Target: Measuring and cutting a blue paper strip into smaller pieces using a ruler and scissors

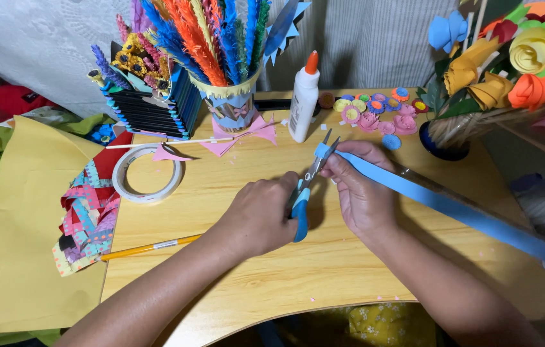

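Observation:
My left hand [259, 215] grips the blue handles of a pair of scissors [308, 186], whose metal blades point up and away over the wooden table [246, 193]. The blades close on the near end of a long blue paper strip [452, 205]. My right hand [359, 189] pinches that end of the strip right beside the blades. The strip runs off to the right, past the table's edge.
A white glue bottle [303, 99] with orange cap stands behind the hands. A tape roll [147, 173], a yellow pencil [150, 247], folded patterned paper [89, 218] and yellow sheets [15, 212] lie at left. Paper-feather cups [221, 58], small paper rosettes [375, 109] and a paper-flower bouquet [510, 58] line the back.

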